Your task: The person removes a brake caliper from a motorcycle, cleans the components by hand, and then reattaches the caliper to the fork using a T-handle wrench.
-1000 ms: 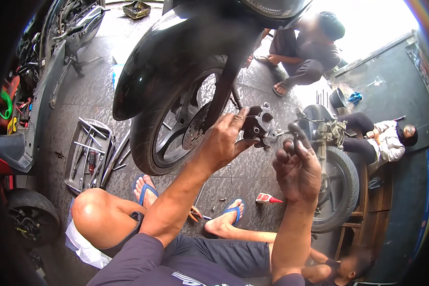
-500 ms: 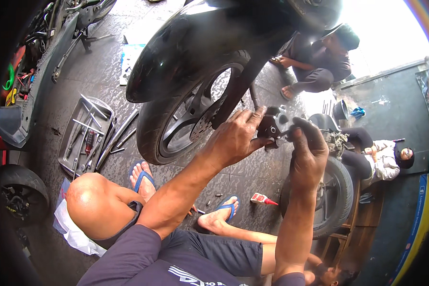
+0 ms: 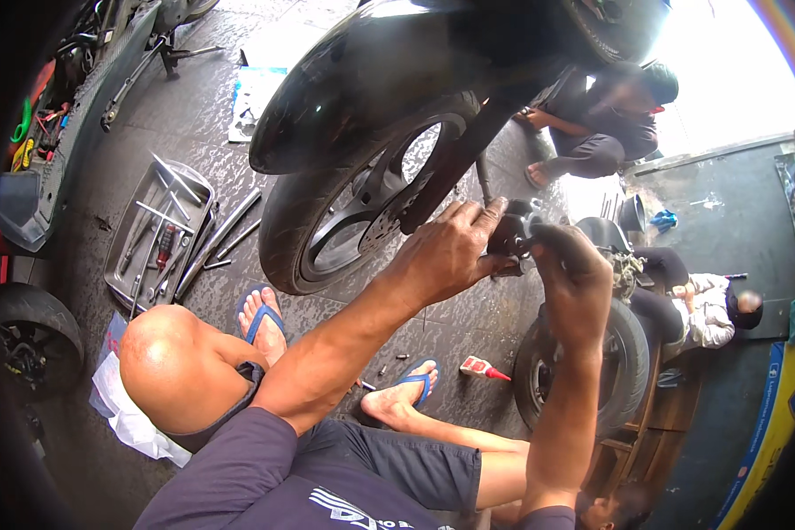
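Dark metal caliper, one, in our left hand (right hand: we cannot tell); one grey oblong tray holds one red-handled screwdriver.

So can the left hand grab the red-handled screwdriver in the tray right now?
Probably not right away: the left hand is gripping the brake caliper, and the screwdriver lies off to the left. Its handle does look uncovered, though.

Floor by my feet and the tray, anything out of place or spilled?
Two small metallic pieces lie loose by your right foot, apart from the tray, so they look strayed. Metal bars lie beside the tray too. The floor shines in patches; wet or just glare, I can't tell.
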`<state>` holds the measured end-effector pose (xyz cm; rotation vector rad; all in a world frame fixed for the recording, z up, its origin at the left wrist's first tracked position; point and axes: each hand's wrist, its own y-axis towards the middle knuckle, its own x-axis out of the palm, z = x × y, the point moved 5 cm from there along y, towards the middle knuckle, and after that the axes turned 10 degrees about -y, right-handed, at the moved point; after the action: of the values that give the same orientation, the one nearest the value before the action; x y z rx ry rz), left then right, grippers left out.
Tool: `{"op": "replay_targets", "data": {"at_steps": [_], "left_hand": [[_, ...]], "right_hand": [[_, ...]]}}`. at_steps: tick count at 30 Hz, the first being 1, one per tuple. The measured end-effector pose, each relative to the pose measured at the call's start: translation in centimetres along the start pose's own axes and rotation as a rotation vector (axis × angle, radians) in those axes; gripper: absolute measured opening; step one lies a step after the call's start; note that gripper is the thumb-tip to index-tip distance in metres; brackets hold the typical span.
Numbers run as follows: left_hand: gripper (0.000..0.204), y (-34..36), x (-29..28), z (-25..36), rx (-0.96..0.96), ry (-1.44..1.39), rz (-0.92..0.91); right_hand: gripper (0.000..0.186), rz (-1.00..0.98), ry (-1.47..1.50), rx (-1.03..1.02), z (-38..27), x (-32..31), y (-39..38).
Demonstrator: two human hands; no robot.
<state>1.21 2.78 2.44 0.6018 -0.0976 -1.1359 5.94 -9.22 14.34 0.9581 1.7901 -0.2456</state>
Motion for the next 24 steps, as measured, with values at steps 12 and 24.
{"op": "replay_targets", "data": {"at_steps": [12,24], "left_hand": [[0.084,0.0,0.4,0.3,0.005,0.105,-0.023],[0.081,-0.1,0.9,0.4,0.006,0.100,-0.003]], "right_hand": [[0.016,-0.352,-0.554,-0.275,-2.5,-0.5,2.5],[0.026,-0.496,-0.452,-0.056,-0.8,-0.8,2.5]]}}
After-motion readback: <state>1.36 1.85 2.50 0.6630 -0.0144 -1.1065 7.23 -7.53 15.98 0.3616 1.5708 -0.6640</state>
